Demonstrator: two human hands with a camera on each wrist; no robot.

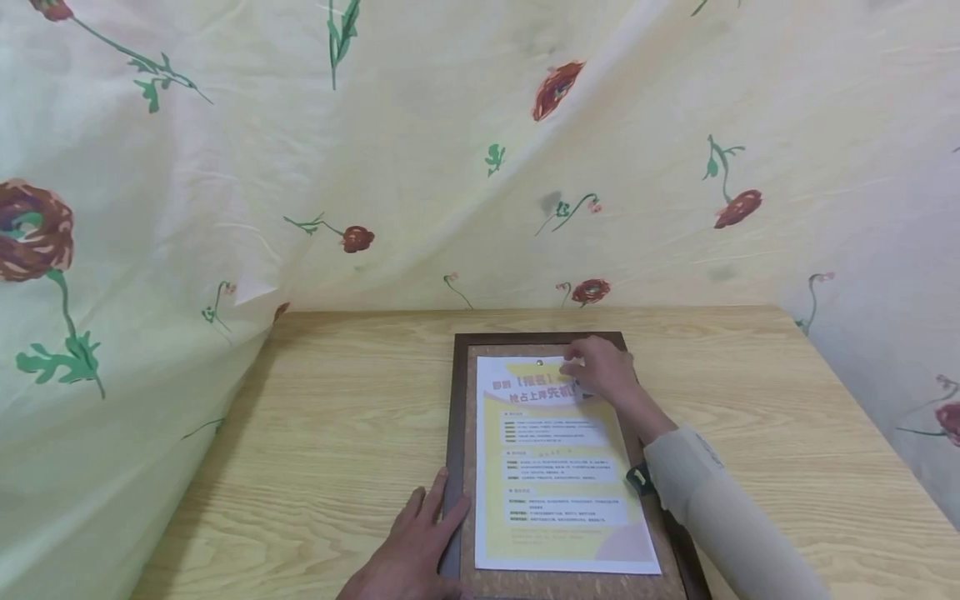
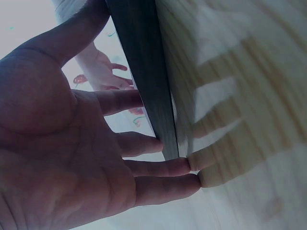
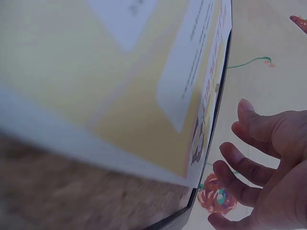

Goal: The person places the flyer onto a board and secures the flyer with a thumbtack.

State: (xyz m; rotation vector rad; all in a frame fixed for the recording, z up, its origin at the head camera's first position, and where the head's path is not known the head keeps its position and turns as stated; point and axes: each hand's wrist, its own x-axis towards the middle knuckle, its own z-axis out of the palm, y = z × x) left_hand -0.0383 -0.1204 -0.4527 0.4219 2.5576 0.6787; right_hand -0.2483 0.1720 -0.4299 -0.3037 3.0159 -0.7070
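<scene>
A yellow-and-white printed poster (image 1: 562,508) lies on a cork board (image 1: 468,467) with a dark frame (image 1: 457,400). One small gold pushpin (image 1: 540,363) sits at the poster's top middle. My left hand (image 1: 412,542) rests against the frame's left side, fingers stretched out. In the left wrist view, those fingers (image 2: 158,167) reach along the dark frame edge (image 2: 144,81) to the tabletop. Over the poster's top right corner is my right hand (image 1: 603,367), fingers bent. The right wrist view shows this hand (image 3: 268,158) with loosely curled fingers and no object visible between them.
The board lies on a light wood-grain table (image 1: 337,417). Flower-printed cloth (image 1: 420,150) hangs behind the table and along both sides. A dark band (image 1: 640,479) is on the right wrist, by the grey sleeve (image 1: 720,500).
</scene>
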